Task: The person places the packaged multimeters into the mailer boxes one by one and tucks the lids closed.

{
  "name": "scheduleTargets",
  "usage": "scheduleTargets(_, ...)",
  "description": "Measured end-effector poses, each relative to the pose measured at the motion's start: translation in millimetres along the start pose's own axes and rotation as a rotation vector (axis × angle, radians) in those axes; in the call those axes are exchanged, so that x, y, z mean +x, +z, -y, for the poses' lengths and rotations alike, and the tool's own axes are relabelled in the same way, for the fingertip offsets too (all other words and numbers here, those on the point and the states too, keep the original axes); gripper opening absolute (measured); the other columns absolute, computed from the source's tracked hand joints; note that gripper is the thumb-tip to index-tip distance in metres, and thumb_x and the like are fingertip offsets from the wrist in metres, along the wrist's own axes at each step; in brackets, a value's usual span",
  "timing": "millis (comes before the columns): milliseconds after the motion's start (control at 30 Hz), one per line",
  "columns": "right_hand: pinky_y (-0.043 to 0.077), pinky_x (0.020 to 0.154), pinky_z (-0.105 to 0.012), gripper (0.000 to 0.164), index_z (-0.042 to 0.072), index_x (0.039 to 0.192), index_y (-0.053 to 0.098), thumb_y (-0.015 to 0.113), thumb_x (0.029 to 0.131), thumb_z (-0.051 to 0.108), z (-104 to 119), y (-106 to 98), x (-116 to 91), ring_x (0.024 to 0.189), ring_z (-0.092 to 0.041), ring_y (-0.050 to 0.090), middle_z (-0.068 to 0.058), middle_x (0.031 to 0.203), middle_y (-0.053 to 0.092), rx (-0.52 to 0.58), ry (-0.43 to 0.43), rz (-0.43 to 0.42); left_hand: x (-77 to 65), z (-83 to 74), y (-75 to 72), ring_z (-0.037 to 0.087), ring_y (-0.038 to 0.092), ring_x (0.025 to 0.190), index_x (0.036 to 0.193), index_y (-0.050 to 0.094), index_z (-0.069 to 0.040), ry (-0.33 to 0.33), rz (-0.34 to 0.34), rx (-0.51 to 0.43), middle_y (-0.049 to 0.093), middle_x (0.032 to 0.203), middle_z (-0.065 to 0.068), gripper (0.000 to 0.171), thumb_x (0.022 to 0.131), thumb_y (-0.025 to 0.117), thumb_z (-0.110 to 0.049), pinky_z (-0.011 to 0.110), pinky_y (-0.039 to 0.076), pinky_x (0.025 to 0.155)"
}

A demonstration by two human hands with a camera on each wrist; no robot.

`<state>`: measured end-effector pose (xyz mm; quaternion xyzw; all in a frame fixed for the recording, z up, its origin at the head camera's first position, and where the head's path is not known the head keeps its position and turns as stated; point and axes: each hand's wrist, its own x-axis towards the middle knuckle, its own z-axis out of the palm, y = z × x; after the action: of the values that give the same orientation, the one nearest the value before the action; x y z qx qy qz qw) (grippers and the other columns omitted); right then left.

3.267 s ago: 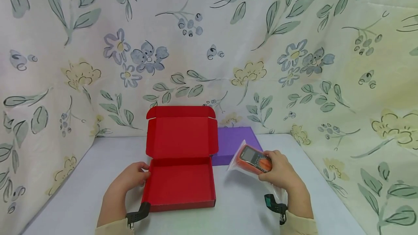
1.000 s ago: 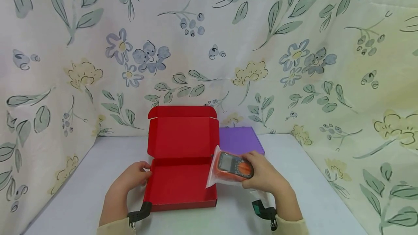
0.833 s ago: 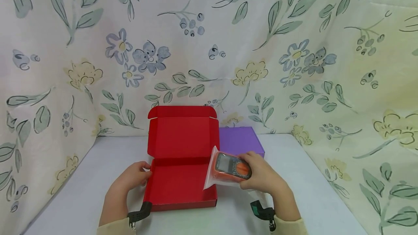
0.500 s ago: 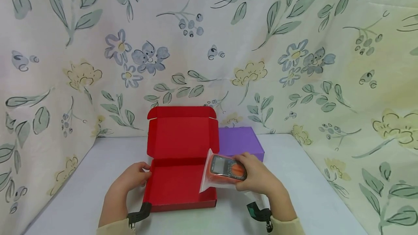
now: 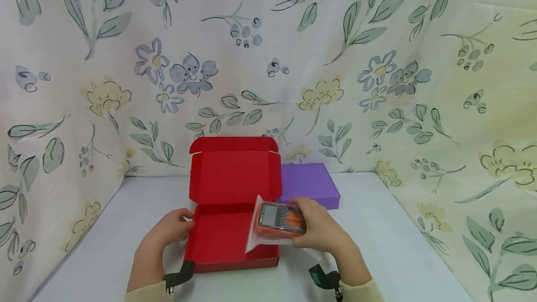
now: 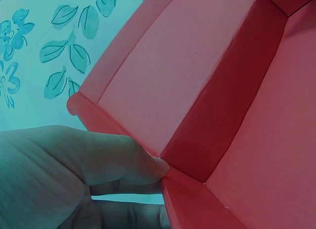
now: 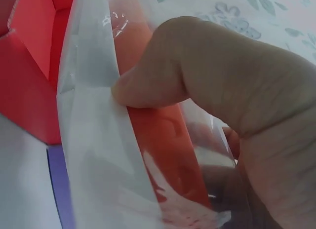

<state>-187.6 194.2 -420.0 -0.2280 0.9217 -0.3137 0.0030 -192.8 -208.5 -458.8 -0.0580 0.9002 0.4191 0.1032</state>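
Note:
A red cardboard box stands on the table with its lid raised at the back. My left hand grips its left side wall near the hinge, fingers bent against the edge. In my right hand is an orange multimeter with a grey screen and an orange dial, inside a clear plastic bag. Thumb and fingers hold it by its dial end, tilted, above the right part of the box. The right wrist view shows the thumb pressing the multimeter's orange side through the plastic.
A closed purple box lies behind and to the right of the red one. The white table reaches back to a floral cloth hanging behind it. Each wrist carries a black camera mount.
My right hand has carried the bagged multimeter left and slightly down, from near the purple box to above the red box's right side. The left hand has stayed at the red box.

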Motion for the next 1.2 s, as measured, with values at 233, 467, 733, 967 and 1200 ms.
scheduleTargets(233, 0.054, 0.077, -0.031, 0.080, 0.016, 0.135, 0.055, 0.090, 0.063, 0.017, 5.0, 8.3, 3.3, 0.102, -0.014, 0.054, 0.009, 0.115, 0.060, -0.031, -0.049, 0.012, -1.1, -0.9, 0.0, 0.026, 0.060, 0.082, 0.124, 0.060, 0.001, 0.001, -0.002, 0.000, 0.064, 0.096, 0.009, 0.038, 0.091, 0.070, -0.016, 0.044, 0.057, 0.075)
scheduleTargets(467, 0.040, 0.110, -0.053, 0.078, 0.019, 0.133, 0.056, 0.090, 0.064, 0.024, 6.5, 20.1, 6.5, 0.110, -0.013, 0.055, 0.011, 0.117, 0.062, -0.138, -0.101, -0.011, -2.8, -2.0, -0.3, 0.025, 0.060, 0.083, 0.124, 0.061, 0.001, 0.000, -0.003, 0.005, 0.064, 0.097, 0.009, 0.038, 0.092, 0.070, -0.017, 0.044, 0.057, 0.075)
scheduleTargets(733, 0.007, 0.116, -0.073, 0.075, 0.022, 0.131, 0.056, 0.090, 0.065, 0.032, 13.6, 31.6, 10.0, 0.113, -0.012, 0.056, 0.009, 0.119, 0.063, -0.227, -0.125, -0.043, -2.9, -1.7, -0.7, 0.026, 0.060, 0.083, 0.124, 0.061, 0.001, -0.002, -0.005, -0.012, 0.064, 0.097, 0.009, 0.038, 0.091, 0.071, -0.017, 0.044, 0.058, 0.075)
scheduleTargets(967, 0.009, 0.115, -0.074, 0.075, 0.023, 0.131, 0.056, 0.090, 0.066, 0.036, 15.9, 36.8, 10.3, 0.112, -0.012, 0.056, 0.008, 0.119, 0.062, -0.250, -0.126, -0.071, -2.5, -1.5, -0.3, 0.026, 0.060, 0.083, 0.124, 0.061, 0.001, 0.001, -0.007, -0.009, 0.064, 0.098, 0.009, 0.039, 0.091, 0.071, -0.017, 0.044, 0.058, 0.075)
scheduleTargets(1200, 0.011, 0.115, -0.073, 0.074, 0.022, 0.131, 0.056, 0.091, 0.067, 0.034, 18.7, 40.4, 11.3, 0.111, -0.013, 0.056, 0.008, 0.117, 0.062, -0.251, -0.123, -0.078, -2.6, -3.0, -0.2, 0.025, 0.060, 0.082, 0.124, 0.060, 0.002, 0.010, -0.005, -0.010, 0.064, 0.097, 0.009, 0.038, 0.092, 0.070, -0.017, 0.044, 0.057, 0.075)
